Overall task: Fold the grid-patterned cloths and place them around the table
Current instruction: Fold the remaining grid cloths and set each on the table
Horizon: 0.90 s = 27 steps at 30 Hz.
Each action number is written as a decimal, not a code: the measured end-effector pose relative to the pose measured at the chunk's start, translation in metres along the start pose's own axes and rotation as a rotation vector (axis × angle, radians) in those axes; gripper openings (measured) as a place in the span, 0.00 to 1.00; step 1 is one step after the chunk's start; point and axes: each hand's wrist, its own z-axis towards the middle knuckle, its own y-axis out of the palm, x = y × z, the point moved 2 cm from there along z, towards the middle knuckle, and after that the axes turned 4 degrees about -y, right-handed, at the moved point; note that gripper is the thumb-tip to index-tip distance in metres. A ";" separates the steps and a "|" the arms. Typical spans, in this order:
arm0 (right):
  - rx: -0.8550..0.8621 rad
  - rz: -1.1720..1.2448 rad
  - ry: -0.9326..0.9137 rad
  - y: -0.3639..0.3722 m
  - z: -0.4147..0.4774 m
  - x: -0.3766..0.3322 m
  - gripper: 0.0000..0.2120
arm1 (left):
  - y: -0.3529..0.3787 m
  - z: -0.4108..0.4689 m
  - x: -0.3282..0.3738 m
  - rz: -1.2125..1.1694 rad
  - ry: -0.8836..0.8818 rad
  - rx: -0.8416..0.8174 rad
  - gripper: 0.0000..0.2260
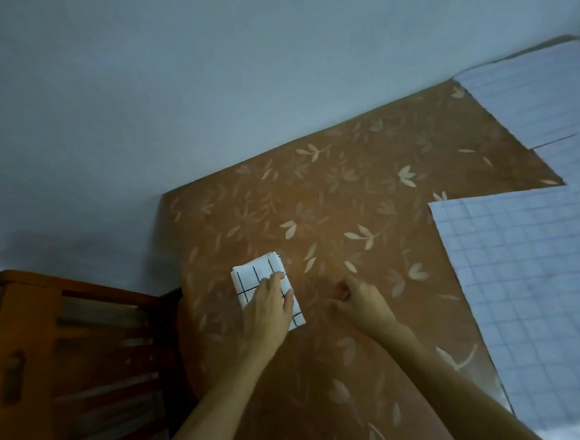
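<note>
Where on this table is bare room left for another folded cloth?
Bare tabletop runs from the wall down the middle, between the folded cloth under the left hand and the spread grid cloths. The right side is crowded with those overlapping cloths.

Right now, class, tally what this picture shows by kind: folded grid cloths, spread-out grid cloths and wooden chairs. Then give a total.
Folded grid cloth: 1
Spread-out grid cloths: 3
Wooden chair: 1
Total: 5
</note>
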 end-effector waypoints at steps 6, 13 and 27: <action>0.197 -0.108 -0.020 -0.047 -0.039 0.039 0.13 | -0.001 -0.022 0.068 0.108 0.256 -0.001 0.17; 0.269 -0.121 0.112 -0.087 -0.095 0.095 0.18 | 0.014 -0.052 0.127 0.115 0.417 -0.124 0.18; 0.323 0.127 0.526 -0.079 -0.268 0.240 0.20 | 0.157 -0.160 0.253 0.307 0.858 -0.404 0.20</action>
